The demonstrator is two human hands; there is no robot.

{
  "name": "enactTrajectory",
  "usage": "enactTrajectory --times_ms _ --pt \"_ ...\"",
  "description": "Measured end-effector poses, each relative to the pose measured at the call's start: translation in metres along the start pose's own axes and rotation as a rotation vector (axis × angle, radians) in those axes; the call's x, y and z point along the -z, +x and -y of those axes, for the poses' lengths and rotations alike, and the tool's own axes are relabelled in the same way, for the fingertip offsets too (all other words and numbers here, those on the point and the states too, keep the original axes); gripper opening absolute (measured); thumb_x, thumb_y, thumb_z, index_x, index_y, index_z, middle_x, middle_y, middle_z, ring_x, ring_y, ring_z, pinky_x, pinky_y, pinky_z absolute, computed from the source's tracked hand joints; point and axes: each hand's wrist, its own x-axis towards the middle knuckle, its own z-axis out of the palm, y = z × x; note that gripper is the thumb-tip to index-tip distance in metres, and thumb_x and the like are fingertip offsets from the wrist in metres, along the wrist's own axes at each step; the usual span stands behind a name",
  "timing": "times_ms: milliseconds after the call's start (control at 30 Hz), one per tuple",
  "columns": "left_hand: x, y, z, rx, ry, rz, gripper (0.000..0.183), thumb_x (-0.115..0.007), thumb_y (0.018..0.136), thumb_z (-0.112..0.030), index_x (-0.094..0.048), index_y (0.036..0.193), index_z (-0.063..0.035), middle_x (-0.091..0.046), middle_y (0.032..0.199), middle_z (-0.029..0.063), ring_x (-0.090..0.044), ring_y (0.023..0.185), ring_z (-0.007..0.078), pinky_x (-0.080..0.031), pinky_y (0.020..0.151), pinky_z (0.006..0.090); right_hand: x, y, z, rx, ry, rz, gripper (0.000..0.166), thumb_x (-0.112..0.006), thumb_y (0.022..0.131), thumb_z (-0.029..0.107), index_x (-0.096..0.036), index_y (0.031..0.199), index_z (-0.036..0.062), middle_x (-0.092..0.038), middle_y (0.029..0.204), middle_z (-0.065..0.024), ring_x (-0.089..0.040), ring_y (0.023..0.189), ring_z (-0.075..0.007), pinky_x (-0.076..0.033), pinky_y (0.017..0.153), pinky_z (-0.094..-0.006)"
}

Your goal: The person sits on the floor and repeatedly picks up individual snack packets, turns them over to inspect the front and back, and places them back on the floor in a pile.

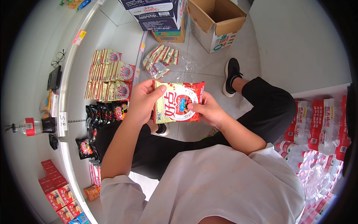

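A red and cream snack packet [176, 102] is held up between my two hands, its printed front facing me. My left hand [146, 96] grips its left end, thumb across the top corner. At the opposite end, my right hand [208, 107] pinches it with the thumb on the front. Matching packets [110, 77] stand in three stacked rows on the lower shelf to my left. More of the same kind [160, 60] lie loosely heaped on the floor with clear plastic wrap [193, 63] beside them.
An open cardboard box [215, 30] stands on the floor ahead, near stacked cartons [159, 14]. Black packets [98, 113] fill the shelf nearer me. The upper shelf edge [65, 78] carries a cola bottle [33, 126] and glasses [59, 56]. Wrapped water bottles [321, 126] are at my right.
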Motion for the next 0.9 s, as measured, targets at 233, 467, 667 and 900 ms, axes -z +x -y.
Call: enactTrajectory --times_ms 233,467,667,900 --pt "0.0 0.0 0.004 0.012 0.026 0.013 0.01 -0.064 0.094 -0.005 -0.064 0.096 0.0043 -0.071 0.089 0.0109 -0.067 0.077 0.0108 -0.055 0.069 0.0262 0.017 0.007 0.014 0.142 0.136 -0.066 0.024 -0.06 0.099 0.026 -0.058 0.112 0.0057 -0.067 0.109 -0.006 -0.066 0.098 -0.0157 -0.054 0.09 -0.0352" --pt "-0.006 -0.001 0.003 -0.002 0.017 0.002 0.012 -0.066 0.092 -0.004 -0.064 0.1 0.0055 -0.071 0.089 0.0111 -0.067 0.076 0.0112 -0.055 0.068 0.0259 0.022 0.011 0.004 0.221 0.199 -0.163 0.008 -0.061 0.099 0.012 -0.061 0.099 0.0038 -0.069 0.096 -0.0071 -0.066 0.087 -0.0147 -0.057 0.082 -0.0349" --pt "-0.008 0.0 0.007 0.043 0.139 0.022 0.016 -0.066 0.092 -0.005 -0.065 0.104 0.0059 -0.071 0.09 0.0112 -0.068 0.076 0.0124 -0.056 0.066 0.027 0.019 0.012 0.003 0.239 0.193 -0.198 0.009 -0.062 0.097 0.009 -0.058 0.092 0.003 -0.069 0.101 -0.0142 -0.068 0.089 -0.0176 -0.058 0.082 -0.0363" --pt "-0.008 -0.001 0.007 0.012 0.229 -0.067 0.014 -0.069 0.091 -0.006 -0.068 0.098 0.0054 -0.071 0.084 0.0094 -0.066 0.07 0.0093 -0.052 0.059 0.0236 0.023 0.013 0.001 0.295 0.159 -0.216 0.009 -0.061 0.098 0.008 -0.057 0.092 0.0035 -0.068 0.108 -0.0186 -0.069 0.093 -0.0227 -0.058 0.085 -0.0385"
